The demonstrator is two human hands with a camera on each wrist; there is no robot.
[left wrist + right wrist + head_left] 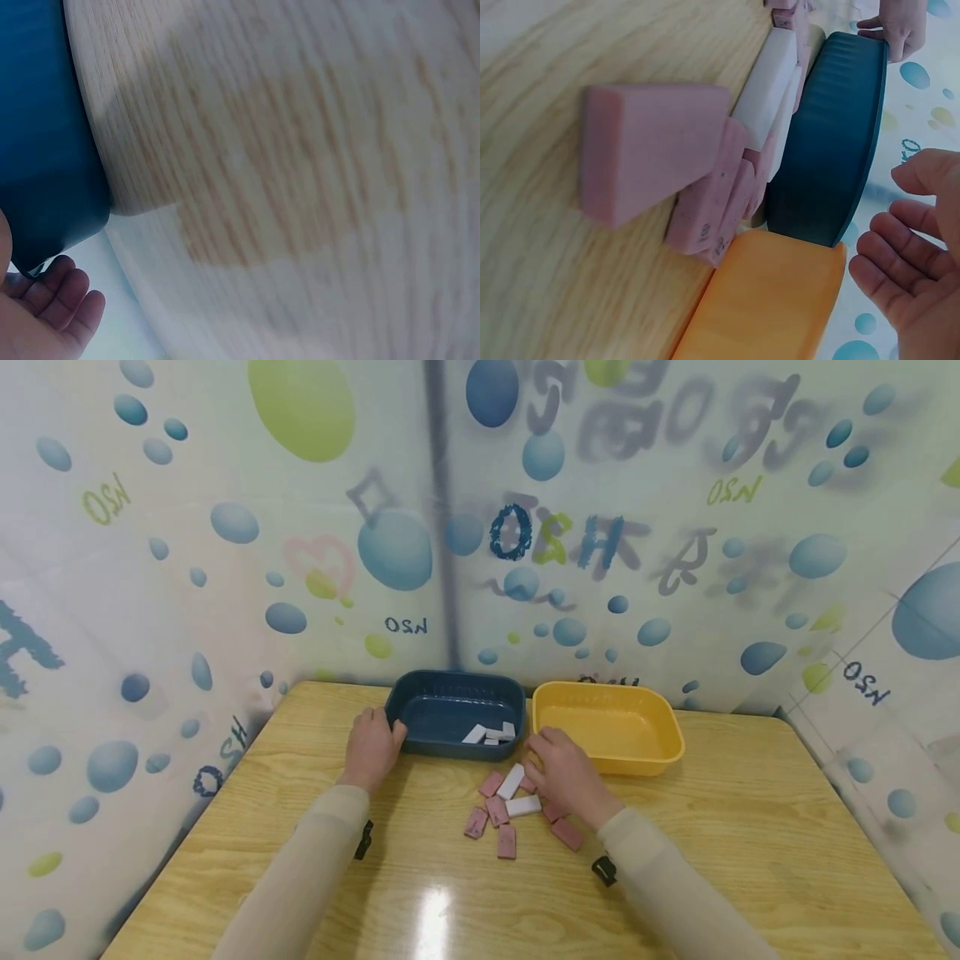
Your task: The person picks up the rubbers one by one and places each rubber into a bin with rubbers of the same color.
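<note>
The left hand [372,747] grips the left end of a dark blue plastic basket [450,748], thumb inside the rim. In the left wrist view its fingers [64,296] curl at the basket's corner. Several white blocks [474,734] lie in the basket's right part. Near the yellow basket's [637,766] front left corner, the right hand [570,774] hovers over loose blocks with fingers loosely bent. No object shows in it in the right wrist view. Below it lie pink blocks [507,842] and two white blocks [523,806] on the table.
Both baskets stand side by side at the back of the wooden table [750,843]. A curtain [480,593] with blue and green drop prints hangs right behind them. Black wrist straps [604,870] show below the sleeves.
</note>
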